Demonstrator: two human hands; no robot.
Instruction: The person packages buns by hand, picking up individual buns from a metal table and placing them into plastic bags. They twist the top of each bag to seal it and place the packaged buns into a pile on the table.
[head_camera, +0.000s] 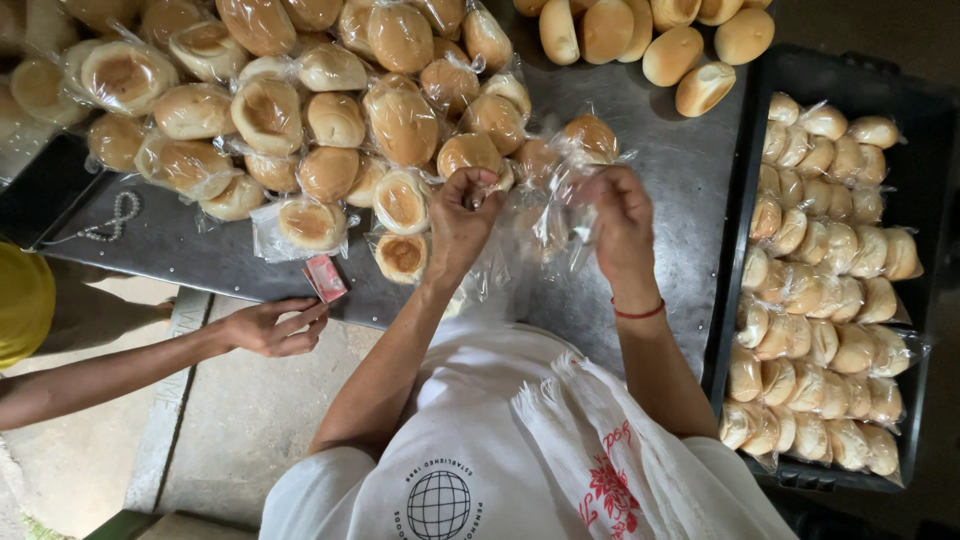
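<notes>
Bagging work sits between the two hands: the left hand (462, 215) and the right hand (622, 222) both pinch a clear plastic bag (545, 225) just above the metal desk (660, 170), each grip closed on the film near its mouth. Whether a bun is already inside is hard to tell through the crinkled plastic; one wrapped bun (592, 135) lies just beyond the fingers.

To do this well, the film should, I judge, be held taut between the two pinches so the mouth stays gathered, and the twist made close to the bread so no slack air is left. Keeping the hands low over the desk guards against a drop.

A heap of wrapped buns (300, 110) lies to the left, bare buns (650, 35) sit at the far edge, and a dark crate (930, 130) of packed bags stands to the right. Another person's hand (270, 328) rests at the desk edge beside a small red packet (324, 277), well apart from the bag.
</notes>
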